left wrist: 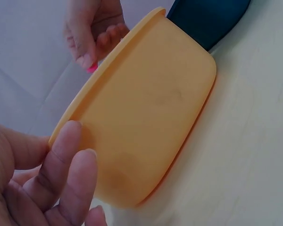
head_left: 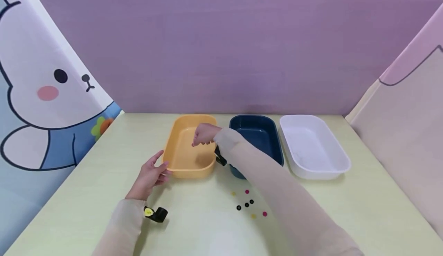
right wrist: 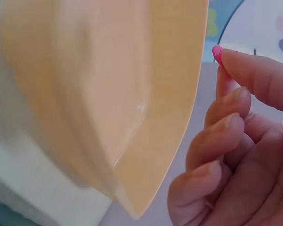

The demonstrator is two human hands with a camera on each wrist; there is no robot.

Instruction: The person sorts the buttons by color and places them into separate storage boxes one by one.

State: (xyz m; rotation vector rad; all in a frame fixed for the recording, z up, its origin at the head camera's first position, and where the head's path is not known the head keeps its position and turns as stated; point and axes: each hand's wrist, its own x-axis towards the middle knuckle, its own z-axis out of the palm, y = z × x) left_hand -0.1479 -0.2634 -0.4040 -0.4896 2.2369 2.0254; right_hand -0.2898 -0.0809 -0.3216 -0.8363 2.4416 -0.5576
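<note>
My right hand point(head_left: 205, 133) is raised over the yellow bin point(head_left: 185, 154). Between its thumb and index finger it pinches a small pink button point(right wrist: 218, 54), with the other fingers curled below. My left hand point(head_left: 149, 176) is at the bin's near left corner, holding the rim with the thumb at the edge and the fingers against the outer wall. On the table in front of the bins lie several small buttons: black point(head_left: 238, 208), pink point(head_left: 264, 213) and pale yellow point(head_left: 253, 216).
A dark blue bin point(head_left: 257, 133) stands right of the yellow one, partly hidden by my right sleeve point(head_left: 277, 186). Beyond it is a white bin point(head_left: 313, 148). A purple partition point(head_left: 225, 48) rises behind the pale table point(head_left: 194, 225), with printed panels at both sides.
</note>
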